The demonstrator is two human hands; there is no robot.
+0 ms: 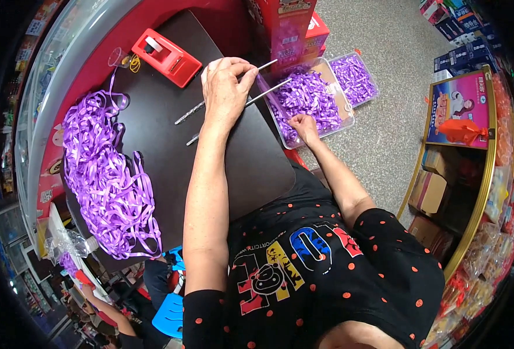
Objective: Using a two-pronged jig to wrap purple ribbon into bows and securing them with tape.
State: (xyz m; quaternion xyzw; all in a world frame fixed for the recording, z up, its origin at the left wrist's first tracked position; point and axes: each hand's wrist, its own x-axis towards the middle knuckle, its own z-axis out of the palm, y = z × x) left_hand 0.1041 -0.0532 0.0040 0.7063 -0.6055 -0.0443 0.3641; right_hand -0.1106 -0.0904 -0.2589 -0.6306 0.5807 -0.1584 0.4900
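My left hand is over the dark table, fingers curled and thumb tip near the fingertips. It pinches purple ribbon beside two thin metal rods with patterned ends, which lie nearly parallel and stick out past the table edge. My palm partly covers the rods; whether it also grips one is hidden. My right hand is lower and to the right, above a clear plastic bin, closed on the ribbon's other part. Short folded purple ribbon pieces fill the bin.
A large heap of loose purple ribbon covers the table's left side. Behind it stand a red tape dispenser and yellow rubber bands. A second bin of ribbon pieces sits beyond the first. Red boxes rise at the back.
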